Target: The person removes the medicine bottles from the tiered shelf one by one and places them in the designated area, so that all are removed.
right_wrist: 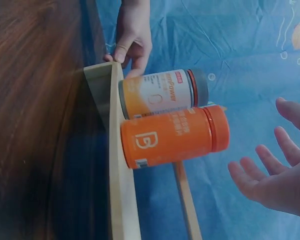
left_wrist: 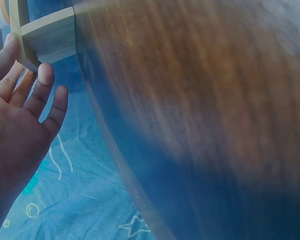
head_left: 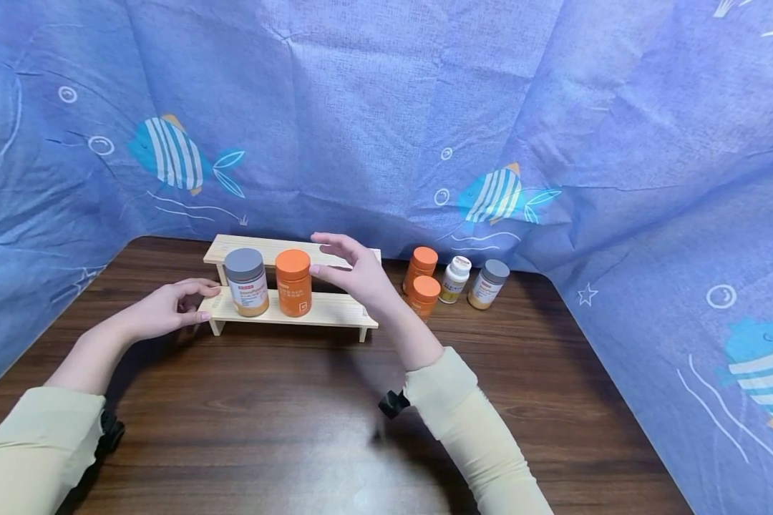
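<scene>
A two-tier wooden rack (head_left: 335, 309) stands on the table. At the left end of its lower tier, my left hand (head_left: 167, 309) pinches the board, thumb on one side and fingers on the other. Upright on that tier are a grey-lidded jar (head_left: 248, 282) with a white and yellow label and, to its right, an orange jar (head_left: 293, 284) with an orange lid. My right hand (head_left: 354, 272) is just right of the orange jar, fingers spread and nothing in them; the right wrist view shows a gap between the fingers (right_wrist: 270, 162) and the orange lid.
Right of the rack stand two more orange jars (head_left: 420, 261), a small white bottle (head_left: 455, 279) and another grey-lidded jar (head_left: 488, 285). Blue fish-print cloth (head_left: 373, 129) hangs behind and beside the dark wooden table (head_left: 283, 415).
</scene>
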`<state>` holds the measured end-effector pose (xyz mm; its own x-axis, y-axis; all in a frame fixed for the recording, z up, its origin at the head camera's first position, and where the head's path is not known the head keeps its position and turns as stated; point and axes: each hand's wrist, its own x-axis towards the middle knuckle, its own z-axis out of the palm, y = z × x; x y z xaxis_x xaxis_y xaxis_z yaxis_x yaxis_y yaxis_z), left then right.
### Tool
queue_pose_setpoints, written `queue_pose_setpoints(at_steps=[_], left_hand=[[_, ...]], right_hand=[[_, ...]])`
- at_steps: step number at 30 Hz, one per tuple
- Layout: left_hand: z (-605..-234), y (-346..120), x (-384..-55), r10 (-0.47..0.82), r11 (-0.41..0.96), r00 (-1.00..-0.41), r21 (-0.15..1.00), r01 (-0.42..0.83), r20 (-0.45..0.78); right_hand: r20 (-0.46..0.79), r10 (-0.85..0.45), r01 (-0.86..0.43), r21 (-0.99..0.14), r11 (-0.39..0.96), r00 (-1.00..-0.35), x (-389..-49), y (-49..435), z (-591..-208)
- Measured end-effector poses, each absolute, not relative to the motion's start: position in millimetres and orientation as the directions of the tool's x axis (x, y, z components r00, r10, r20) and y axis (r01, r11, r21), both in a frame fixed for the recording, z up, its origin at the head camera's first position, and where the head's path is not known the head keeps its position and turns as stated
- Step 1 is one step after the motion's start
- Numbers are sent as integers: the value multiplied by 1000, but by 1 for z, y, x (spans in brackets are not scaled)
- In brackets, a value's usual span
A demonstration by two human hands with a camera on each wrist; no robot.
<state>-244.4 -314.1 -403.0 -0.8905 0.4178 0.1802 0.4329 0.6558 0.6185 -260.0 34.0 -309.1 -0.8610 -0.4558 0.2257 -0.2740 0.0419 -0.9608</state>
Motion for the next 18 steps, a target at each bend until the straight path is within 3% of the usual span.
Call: queue_pose_setpoints(at_steps=[18], left_hand=[[-403, -315, -244, 417, 668, -892, 607, 430, 174]], right_hand=[[212, -404, -247, -969, 34, -890, -254, 3, -326]])
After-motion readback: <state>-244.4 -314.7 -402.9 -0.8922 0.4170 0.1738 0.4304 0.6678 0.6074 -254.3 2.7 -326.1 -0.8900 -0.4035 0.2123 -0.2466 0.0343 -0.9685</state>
